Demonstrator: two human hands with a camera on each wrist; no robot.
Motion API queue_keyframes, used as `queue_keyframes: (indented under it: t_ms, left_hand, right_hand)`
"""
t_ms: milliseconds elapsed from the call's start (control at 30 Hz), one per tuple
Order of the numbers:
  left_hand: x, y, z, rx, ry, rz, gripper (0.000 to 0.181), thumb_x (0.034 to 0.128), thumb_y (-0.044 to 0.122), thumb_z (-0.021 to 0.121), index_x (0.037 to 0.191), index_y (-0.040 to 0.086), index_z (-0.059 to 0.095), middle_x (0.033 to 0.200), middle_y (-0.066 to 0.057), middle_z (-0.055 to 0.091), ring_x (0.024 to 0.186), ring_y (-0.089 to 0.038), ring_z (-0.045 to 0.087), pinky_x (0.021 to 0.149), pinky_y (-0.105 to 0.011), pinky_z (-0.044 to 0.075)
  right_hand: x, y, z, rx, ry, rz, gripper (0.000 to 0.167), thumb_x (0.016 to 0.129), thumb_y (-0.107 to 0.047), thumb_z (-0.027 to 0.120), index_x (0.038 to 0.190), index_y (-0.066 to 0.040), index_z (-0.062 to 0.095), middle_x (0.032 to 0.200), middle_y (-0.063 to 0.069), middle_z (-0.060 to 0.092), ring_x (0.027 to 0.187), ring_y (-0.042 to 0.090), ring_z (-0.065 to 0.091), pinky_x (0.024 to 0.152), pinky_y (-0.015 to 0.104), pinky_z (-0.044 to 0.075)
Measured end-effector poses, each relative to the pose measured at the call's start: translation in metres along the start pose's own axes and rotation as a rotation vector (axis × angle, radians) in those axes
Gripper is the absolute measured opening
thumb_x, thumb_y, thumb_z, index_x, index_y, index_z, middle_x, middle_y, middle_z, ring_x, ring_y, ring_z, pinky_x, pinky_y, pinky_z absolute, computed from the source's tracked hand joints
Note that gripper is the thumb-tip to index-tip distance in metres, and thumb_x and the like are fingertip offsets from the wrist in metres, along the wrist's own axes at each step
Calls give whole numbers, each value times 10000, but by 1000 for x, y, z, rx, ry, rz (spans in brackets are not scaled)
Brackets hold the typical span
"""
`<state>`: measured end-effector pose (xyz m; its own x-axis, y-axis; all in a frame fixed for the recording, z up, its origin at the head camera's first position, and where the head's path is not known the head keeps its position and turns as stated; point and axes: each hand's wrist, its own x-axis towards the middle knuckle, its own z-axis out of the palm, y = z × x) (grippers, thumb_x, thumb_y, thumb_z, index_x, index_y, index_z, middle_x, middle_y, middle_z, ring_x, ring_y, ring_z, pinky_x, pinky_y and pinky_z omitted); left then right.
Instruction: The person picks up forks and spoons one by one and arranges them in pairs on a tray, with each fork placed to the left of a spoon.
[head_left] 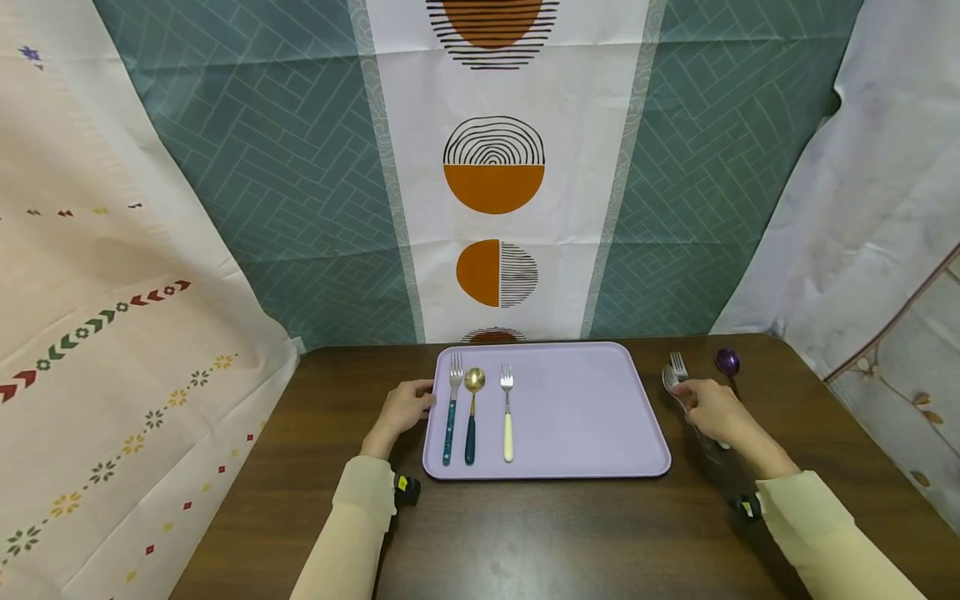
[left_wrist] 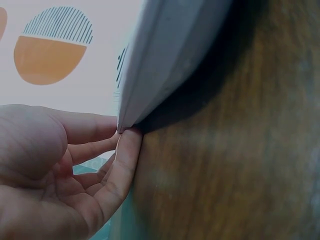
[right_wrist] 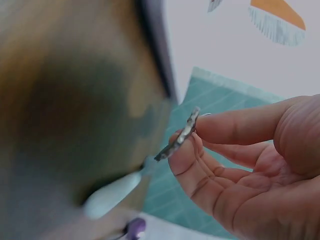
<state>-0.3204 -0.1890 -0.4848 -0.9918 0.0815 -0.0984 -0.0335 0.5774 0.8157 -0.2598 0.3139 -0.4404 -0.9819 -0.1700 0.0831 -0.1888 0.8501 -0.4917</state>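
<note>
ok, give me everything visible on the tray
The tray is pale lavender, rectangular with rounded corners and a raised rim; it looks like smooth plastic. It appears to lie flat on the dark wood-look table, long side across the view. In its left half, side by side, lie a teal-handled fork, a dark-green-handled spoon and a cream-handled fork; the right half is bare. The left hand pinches its left edge.

A bare left hand [left_wrist: 55, 190] is pinching the edge of a smooth, pale lilac tray [left_wrist: 155, 65], which is casting a dark shadow [left_wrist: 202, 97] onto the brown wood-grained tabletop [left_wrist: 245, 160]. On the far side, a white cloth [left_wrist: 105, 25] is showing a disc [left_wrist: 50, 52], half orange, half striped.
</note>
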Motion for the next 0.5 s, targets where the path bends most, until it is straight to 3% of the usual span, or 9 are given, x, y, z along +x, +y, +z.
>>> queue_keyframes:
  t_ms: [233, 500]
  left_hand:
    - [0, 0, 0, -2, -8, -3, 420, 1052, 91, 559, 1444, -59, 559, 1283, -257, 661, 1045, -344, 730, 906, -449, 603]
    - [0, -1, 0, 2, -6, -11, 430, 1053, 95, 559, 1456, -54, 549, 1294, -257, 654, 1047, -346, 725, 912, -454, 600]
  right_hand:
    - [13, -24, 2, 50, -25, -7, 443, 782, 95, 575, 1217, 153, 635, 788, 77, 642, 686, 210, 558, 577, 328, 450]
    - [29, -35, 15, 191, -77, -15, 426, 816, 126, 524, 1228, 164, 625, 781, 116, 617, 539, 138, 531, 478, 265, 451]
